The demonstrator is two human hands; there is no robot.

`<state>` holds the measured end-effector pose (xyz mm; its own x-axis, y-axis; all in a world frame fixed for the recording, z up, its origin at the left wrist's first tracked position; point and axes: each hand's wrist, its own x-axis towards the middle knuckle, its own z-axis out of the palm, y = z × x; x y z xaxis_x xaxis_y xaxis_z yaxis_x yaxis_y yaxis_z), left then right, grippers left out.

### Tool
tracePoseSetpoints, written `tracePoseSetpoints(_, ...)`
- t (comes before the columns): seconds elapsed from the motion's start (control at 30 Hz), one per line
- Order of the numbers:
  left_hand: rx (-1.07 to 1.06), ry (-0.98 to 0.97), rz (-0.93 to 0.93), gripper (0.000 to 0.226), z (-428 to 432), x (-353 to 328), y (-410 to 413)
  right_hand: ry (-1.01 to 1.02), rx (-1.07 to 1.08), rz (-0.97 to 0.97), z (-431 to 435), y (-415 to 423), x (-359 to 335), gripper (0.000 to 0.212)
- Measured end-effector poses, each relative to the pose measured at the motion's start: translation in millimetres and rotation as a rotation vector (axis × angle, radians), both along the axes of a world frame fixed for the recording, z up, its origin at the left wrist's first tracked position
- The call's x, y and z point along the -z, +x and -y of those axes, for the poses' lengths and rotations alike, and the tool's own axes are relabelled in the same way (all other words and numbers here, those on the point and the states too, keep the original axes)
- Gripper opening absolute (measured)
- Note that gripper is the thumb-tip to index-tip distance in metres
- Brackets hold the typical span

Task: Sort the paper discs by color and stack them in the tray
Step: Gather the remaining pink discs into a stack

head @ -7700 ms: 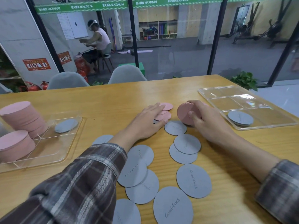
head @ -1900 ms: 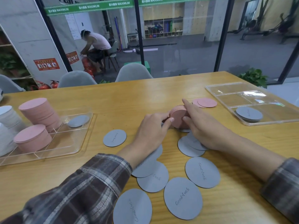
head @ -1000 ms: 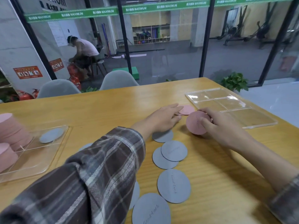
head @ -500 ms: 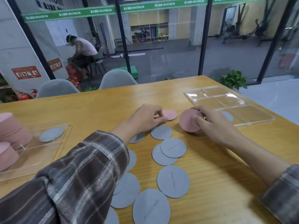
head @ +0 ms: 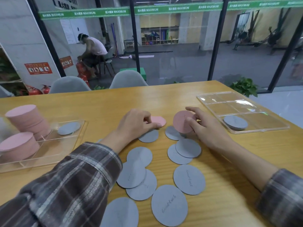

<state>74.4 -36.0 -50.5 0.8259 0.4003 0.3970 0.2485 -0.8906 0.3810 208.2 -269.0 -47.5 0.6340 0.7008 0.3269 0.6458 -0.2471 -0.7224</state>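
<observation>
Forearms in plaid sleeves are reaching in from six o'clock across the wooden surface (head: pixel 98 102). The left hand (head: pixel 136 123) is lying knuckles-up with its fingers curled, thumb and fingertips pinching the near edge of a loose pink disc (head: pixel 158 120), which is lying flat at the hand's three o'clock. The right hand (head: pixel 208 128) is angling in from five o'clock, thumb in front and fingers behind, gripping a thin pink stack (head: pixel 181 122) that is standing on edge with its face turned toward the camera.

Grey discs (head: pixel 189 179) are lying scattered, several overlapping, from just under both hands down to six o'clock. A clear tray (head: pixel 213 95) is sitting at two o'clock from the right hand, near but apart, and is holding a low grey stack (head: pixel 235 122) in its nearest compartment. At nine o'clock a second clear tray (head: pixel 64 145) is carrying two tall pink piles (head: pixel 28 119) and a single grey disc (head: pixel 68 128).

At twelve o'clock two grey chairs (head: pixel 127 79) are facing the surface before a glass wall (head: pixel 177 63). A potted plant (head: pixel 244 86) is standing at one o'clock, and a seated person (head: pixel 93 48) is bending forward at eleven o'clock.
</observation>
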Motion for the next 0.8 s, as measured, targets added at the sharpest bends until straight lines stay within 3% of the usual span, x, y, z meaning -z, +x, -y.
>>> tracePoseSetpoints(0.23, 0.049, -0.139, 0.059, 0.034, -10, 9, -21, 0.065, -0.01, -0.049, -38, -20, 1, 0.04)
tracePoseSetpoints(0.6, 0.129, -0.484, 0.262, 0.058, 3, 2, -33, 0.095, 0.076, -0.024, -46, -26, 2, 0.034)
tracePoseSetpoints(0.8, 0.143, -0.67, 0.365, 0.042, 13, -3, -43, 0.093, 0.035, -0.001, -42, -27, 1, 0.031)
